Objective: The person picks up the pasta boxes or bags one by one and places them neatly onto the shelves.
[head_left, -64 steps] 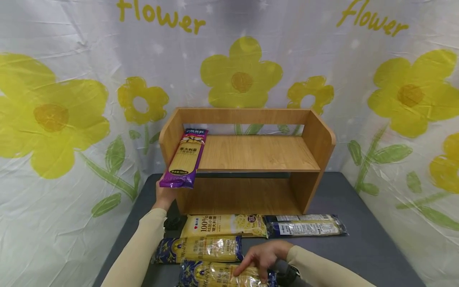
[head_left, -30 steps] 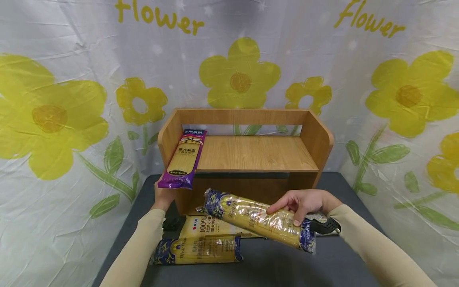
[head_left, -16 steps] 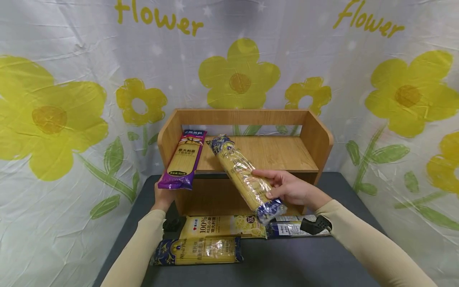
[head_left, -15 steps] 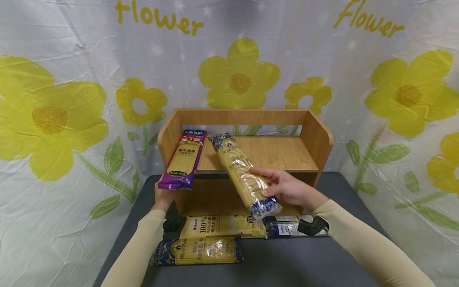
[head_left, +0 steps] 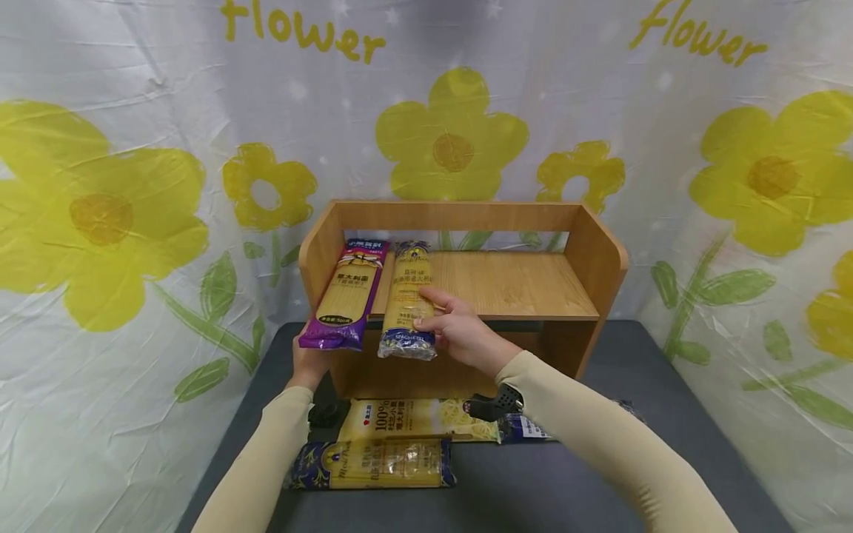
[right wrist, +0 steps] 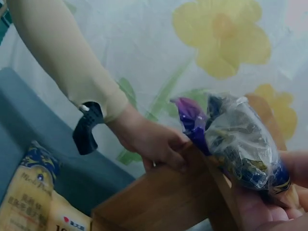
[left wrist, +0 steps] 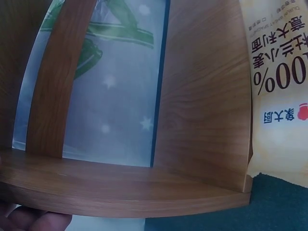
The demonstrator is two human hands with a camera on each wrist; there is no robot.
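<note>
My right hand (head_left: pixel 463 334) pinches a clear pack of spaghetti (head_left: pixel 406 285) with blue ends by its right side. The pack lies lengthwise over the upper board of a wooden shelf (head_left: pixel 516 285), its near end jutting past the front edge. Just left of it is a purple pasta pack (head_left: pixel 348 292), also overhanging. My left hand (head_left: pixel 309 364) grips the shelf's left side panel below the purple pack; part of it is hidden. In the left wrist view a few fingertips (left wrist: pixel 50 222) show at that panel. The right wrist view shows the spaghetti's crinkled end (right wrist: pixel 240 139) between thumb and fingers.
On the dark table (head_left: pixel 533 481) before the shelf lie a cream pasta bag (head_left: pixel 413 420), another blue-ended spaghetti pack (head_left: pixel 380 464) nearer me, and dark blue packs (head_left: pixel 523 427) partly behind my right forearm. A flower-print curtain (head_left: pixel 453 111) surrounds the table.
My right hand has lifted the spaghetti pack from the table's front, turned it lengthwise and brought it left onto the upper board beside the purple pack. The left hand stays in place.
</note>
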